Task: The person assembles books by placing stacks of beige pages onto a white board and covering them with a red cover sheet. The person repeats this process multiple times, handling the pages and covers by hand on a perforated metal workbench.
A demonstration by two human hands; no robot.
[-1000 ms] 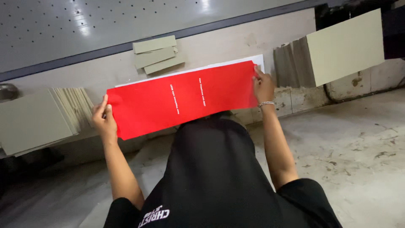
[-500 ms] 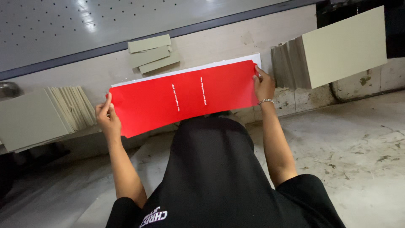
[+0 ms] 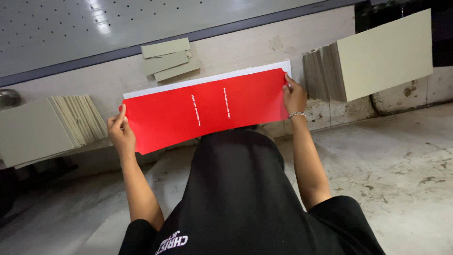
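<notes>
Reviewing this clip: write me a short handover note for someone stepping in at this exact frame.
Left hand: grips the left short edge of the red sheet.
Right hand: grips its right short edge, a bracelet on the wrist.
Red sheet: held flat, stretched between both hands over the workbench, with a white sheet showing along its far edge.
Around: three loose grey boards beyond the sheet, a fanned stack of grey boards at left, another grey board stack at right.
Done: sheet lifted and squared in both hands.
Left: it rests on nothing yet; no board has been picked.

Bright red sheet (image 3: 207, 111) with two thin white text lines, white-edged; grey-green boards (image 3: 384, 54); black shirt (image 3: 240, 198).
</notes>
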